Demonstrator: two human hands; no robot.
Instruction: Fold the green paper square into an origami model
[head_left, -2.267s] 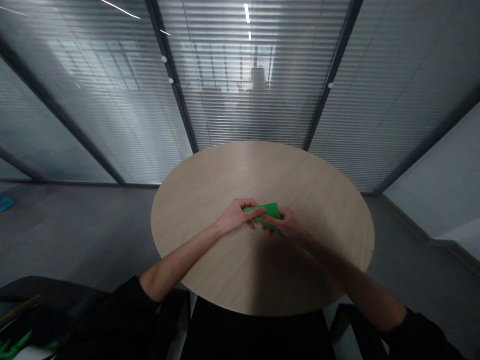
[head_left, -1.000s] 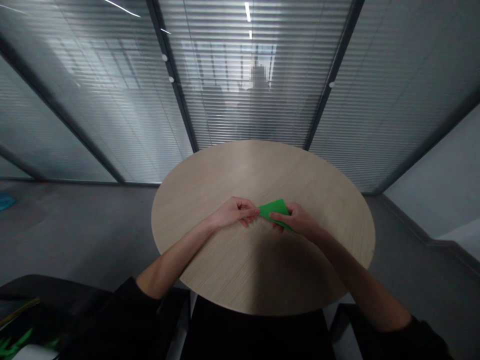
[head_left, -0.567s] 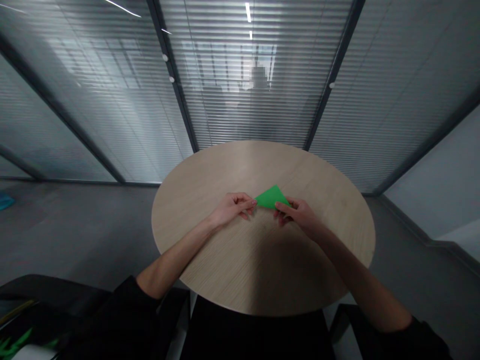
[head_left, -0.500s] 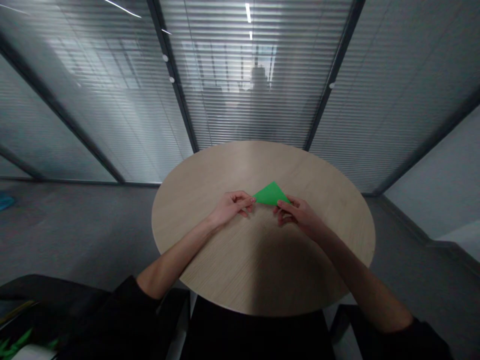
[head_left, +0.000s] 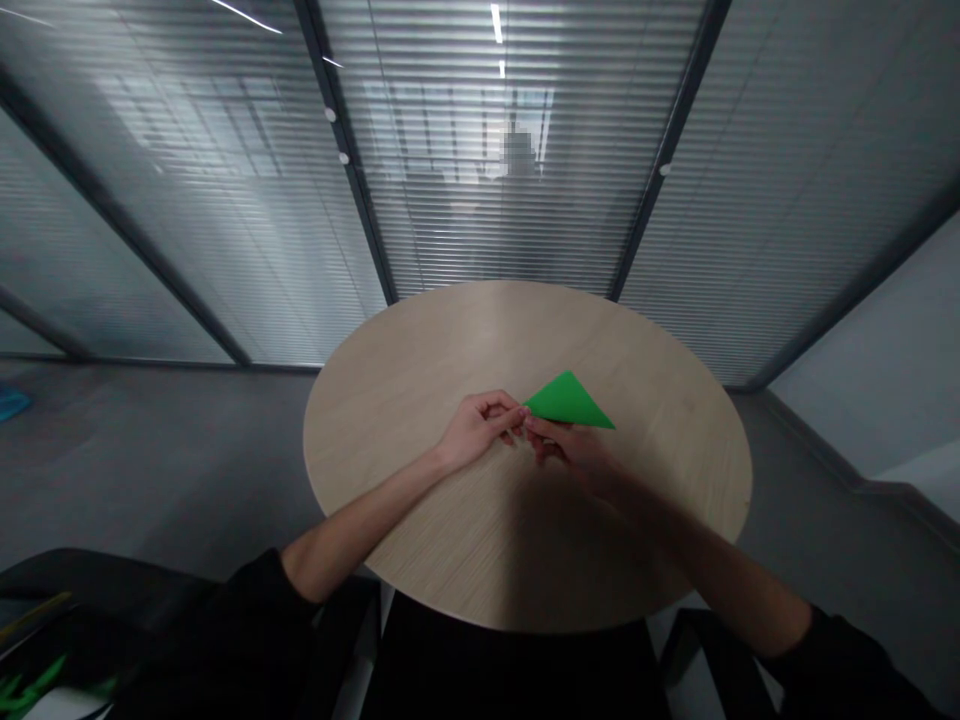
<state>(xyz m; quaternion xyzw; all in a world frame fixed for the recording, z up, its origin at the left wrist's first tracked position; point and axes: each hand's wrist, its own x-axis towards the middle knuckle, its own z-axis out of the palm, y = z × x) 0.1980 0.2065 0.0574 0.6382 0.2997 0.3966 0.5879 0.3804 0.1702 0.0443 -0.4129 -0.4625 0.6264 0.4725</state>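
A green sheet of paper [head_left: 568,400], folded into a triangle, is held above the middle of the table, its peak pointing away from me. My left hand [head_left: 486,424] pinches its left corner between thumb and fingers. Close beside it, my right hand [head_left: 562,442] grips the lower edge near that same corner, the thumb on top and the other fingers partly hidden beneath. The paper's right corner sticks out free past my right hand.
The round wooden table [head_left: 420,350] stands before a glass partition with blinds [head_left: 502,220]. At the lower left is a dark chair [head_left: 112,575] with green and white items [head_left: 67,700]. A blue object [head_left: 11,402] lies on the floor at far left.
My right hand has slid from the paper's right corner along the lower edge to the left corner. The paper and my left hand have shifted slightly right and nearer to me.
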